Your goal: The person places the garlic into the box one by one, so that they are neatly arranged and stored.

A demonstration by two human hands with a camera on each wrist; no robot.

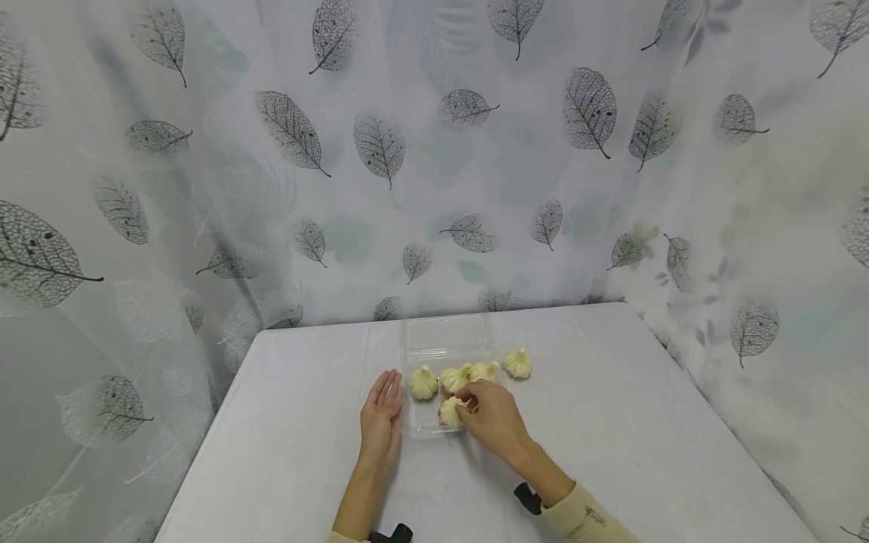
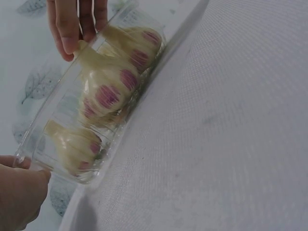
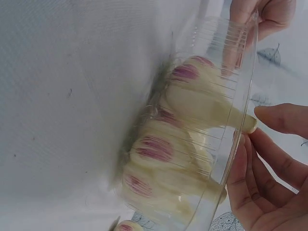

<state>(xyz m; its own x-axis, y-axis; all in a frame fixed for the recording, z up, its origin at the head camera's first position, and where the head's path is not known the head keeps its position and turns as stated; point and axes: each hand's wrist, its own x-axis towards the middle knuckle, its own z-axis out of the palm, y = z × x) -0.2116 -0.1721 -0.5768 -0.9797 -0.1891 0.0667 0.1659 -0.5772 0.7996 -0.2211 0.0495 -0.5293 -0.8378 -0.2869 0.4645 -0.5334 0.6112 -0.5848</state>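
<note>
A clear plastic box [image 1: 424, 431] lies on the table with its hinged lid [image 1: 449, 335] folded back. Several pale garlic bulbs [image 1: 424, 383] with purple patches sit inside it. My right hand [image 1: 495, 418] pinches the stem of the front garlic bulb [image 1: 450, 412] between thumb and index finger; in the right wrist view this stem [image 3: 249, 124] pokes up by the box rim. My left hand [image 1: 382, 418] rests along the left side of the box, fingers straight; in the left wrist view the left hand [image 2: 21, 195] is at the box's end. Its palm is partly hidden there.
One more garlic bulb [image 1: 518, 363] lies on the white cloth right of the box. The white-covered table [image 1: 611, 422] extends to both sides. A leaf-patterned curtain [image 1: 434, 173] hangs behind and around it.
</note>
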